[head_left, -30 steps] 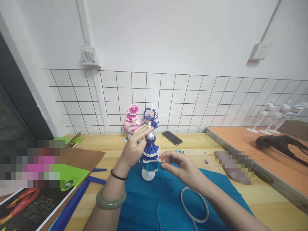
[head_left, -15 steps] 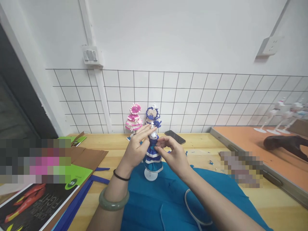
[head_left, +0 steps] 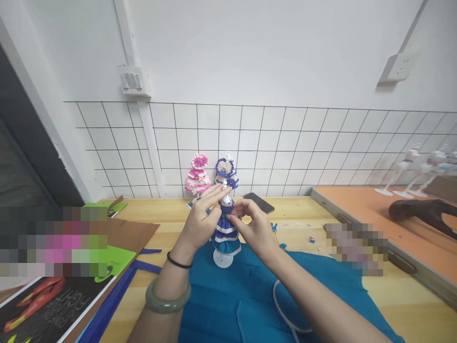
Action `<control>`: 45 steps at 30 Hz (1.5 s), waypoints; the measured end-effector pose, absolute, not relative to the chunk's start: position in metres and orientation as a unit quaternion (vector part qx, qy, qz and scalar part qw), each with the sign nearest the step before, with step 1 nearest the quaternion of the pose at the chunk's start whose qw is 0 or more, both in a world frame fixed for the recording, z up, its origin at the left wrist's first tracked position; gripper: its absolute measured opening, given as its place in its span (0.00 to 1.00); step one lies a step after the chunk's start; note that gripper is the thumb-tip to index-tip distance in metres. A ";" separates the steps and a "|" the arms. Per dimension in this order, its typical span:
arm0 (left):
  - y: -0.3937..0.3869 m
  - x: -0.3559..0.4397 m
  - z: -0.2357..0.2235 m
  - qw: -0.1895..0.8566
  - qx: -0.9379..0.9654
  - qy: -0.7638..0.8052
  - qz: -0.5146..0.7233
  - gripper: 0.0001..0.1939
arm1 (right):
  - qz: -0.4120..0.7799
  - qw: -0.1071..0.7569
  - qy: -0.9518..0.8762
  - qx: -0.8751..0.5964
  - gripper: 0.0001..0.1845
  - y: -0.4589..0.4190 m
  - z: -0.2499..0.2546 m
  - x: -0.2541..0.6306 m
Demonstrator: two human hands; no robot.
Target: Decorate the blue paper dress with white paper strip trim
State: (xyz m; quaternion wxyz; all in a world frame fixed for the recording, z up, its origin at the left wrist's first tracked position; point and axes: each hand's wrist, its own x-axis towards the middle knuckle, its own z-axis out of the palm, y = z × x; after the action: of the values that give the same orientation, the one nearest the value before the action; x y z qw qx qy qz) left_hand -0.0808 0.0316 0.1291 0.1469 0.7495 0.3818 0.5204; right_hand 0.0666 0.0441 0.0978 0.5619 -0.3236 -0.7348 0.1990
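A miniature dress form (head_left: 226, 200) stands upright on a round white base (head_left: 223, 258), dressed in a tiered blue dress (head_left: 227, 233) with white trim bands. My left hand (head_left: 202, 214) is closed around its upper left side, fingers slanting across behind the top and thumb against the bodice. From the right, my right hand (head_left: 252, 220) presses thumb and fingertips together at the dress waist. Any small piece between those fingertips is hidden. Under the base spreads a teal cloth (head_left: 210, 305) with a pale cord (head_left: 276, 297) lying on it.
Behind stand a pink-and-white dressed form (head_left: 198, 176) and a blue-and-cream one (head_left: 225, 167), near a phone (head_left: 259, 202). Blue ribbon strips (head_left: 110, 305) and printed cardboard (head_left: 39, 309) lie at left. Blue scraps (head_left: 283, 246) dot the wooden table. Several bare forms (head_left: 409, 166) stand on an orange board (head_left: 342, 197).
The view has shifted slightly. My right fingertips have moved a little closer against the dress waist, and less of the teal there shows. My left hand keeps its hold.
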 end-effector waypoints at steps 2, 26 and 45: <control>0.031 -0.081 0.130 0.145 0.750 0.381 0.520 0.22 | 0.197 0.564 -0.734 -0.323 0.10 0.044 0.097 0.066; 0.032 -0.082 0.130 0.147 0.740 0.384 0.532 0.24 | 0.302 0.553 -0.705 -0.326 0.14 0.050 0.097 0.072; 0.028 -0.074 0.133 0.217 0.667 0.396 0.592 0.24 | 0.267 0.419 -0.749 -0.438 0.07 -0.019 0.078 0.159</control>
State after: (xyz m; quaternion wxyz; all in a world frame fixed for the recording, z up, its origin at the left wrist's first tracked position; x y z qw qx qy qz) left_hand -0.0744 0.0282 0.1335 0.2175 0.6675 0.3962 0.5917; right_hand 0.1590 -0.0190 0.0785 0.4193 -0.4378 -0.7493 0.2667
